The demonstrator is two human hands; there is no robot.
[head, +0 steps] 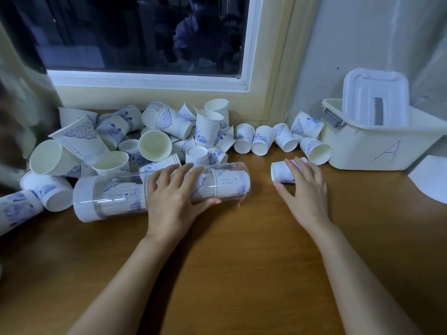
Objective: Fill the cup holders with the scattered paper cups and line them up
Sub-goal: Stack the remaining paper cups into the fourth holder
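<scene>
A clear tube-shaped cup holder (116, 194) with a white end cap lies on its side on the wooden table (242, 250), a stack of paper cups inside it. My left hand (174, 197) grips the holder near its middle, fingers over the top and thumb underneath. My right hand (304, 189) rests with spread fingers on a single paper cup (280, 171) that lies on its side to the right of the holder's open end. Several white cups with blue print (154, 131) lie scattered in a pile behind the holder, under the window.
A cream plastic bin (377, 146) marked "A" with a white lid leaning inside stands at the right, against the wall. A white sheet of paper (433, 177) lies beside it. The window sill and wall close off the back.
</scene>
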